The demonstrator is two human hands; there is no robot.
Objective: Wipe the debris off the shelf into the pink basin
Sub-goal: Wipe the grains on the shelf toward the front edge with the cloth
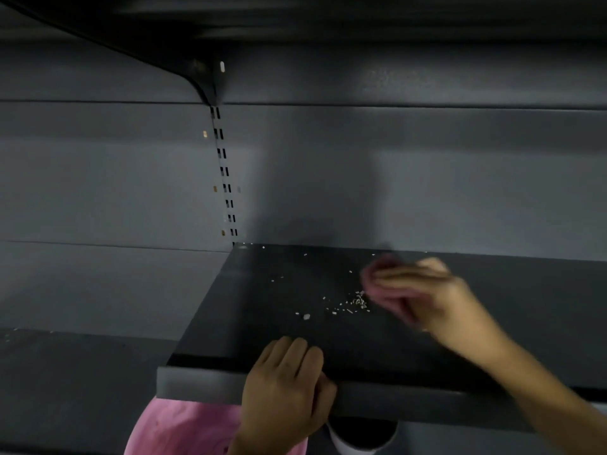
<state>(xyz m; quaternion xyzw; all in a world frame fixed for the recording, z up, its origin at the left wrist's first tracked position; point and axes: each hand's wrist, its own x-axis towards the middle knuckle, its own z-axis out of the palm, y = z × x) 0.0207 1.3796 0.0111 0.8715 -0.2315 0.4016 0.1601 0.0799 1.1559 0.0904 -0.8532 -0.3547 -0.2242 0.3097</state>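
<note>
Head view of a dark grey shelf (262, 323) that runs from the centre of the frame to the right edge, seen from above its front lip. Debris (354, 302), a scatter of small pale fragments, lies on the shelf surface just right of centre. It is densest in a cluster immediately left of the cloth, and single pieces trail toward the rear edge and the shelf's back left corner. The right hand (437, 300) enters from the lower right and reaches across the shelf, its fingers clenched around a pink cloth (377, 284) that rests on the surface. Hand and cloth are motion-blurred, so the position of individual fingers cannot be read. The left hand (285, 382) sits at lower centre on the front edge of the shelf, with its fingers curled over the top and the thumb pressed against the face of the lip, grasping that edge. The pink basin (184, 428) shows at the bottom of the frame, below the shelf's front left corner and partly covered by the left hand and wrist. A white round container (358, 444) appears beneath the lip, just right of the left hand. A slotted upright (225, 172) rises along the grey back panel (460, 175) to a black bracket (184, 70) at upper left. A lower shelf (82, 372) at lower left carries a few pale specks near the frame edge.
</note>
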